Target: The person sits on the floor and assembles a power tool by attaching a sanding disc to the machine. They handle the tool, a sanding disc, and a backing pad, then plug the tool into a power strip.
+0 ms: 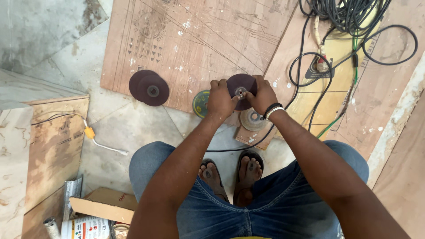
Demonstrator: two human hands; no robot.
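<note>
My left hand (220,98) and my right hand (262,94) both grip a dark maroon sanding disc (241,85) with a small metal hub at its centre, held above the floor in front of my knees. The tool under the disc is hidden by my hands. A green-and-yellow disc (200,103) lies just left of my left hand. A grey worn disc (252,119) rests on a small wood piece below my right wrist. Two overlapping maroon discs (149,87) lie further left on a plywood sheet (199,40).
Black cables (349,17) coil at the top right and trail across plywood boards. A white wire with a yellow plug (90,132) lies on the tiled floor at left. A cardboard box (104,204) and a can (86,228) sit at bottom left. My sandalled feet (230,172) are below.
</note>
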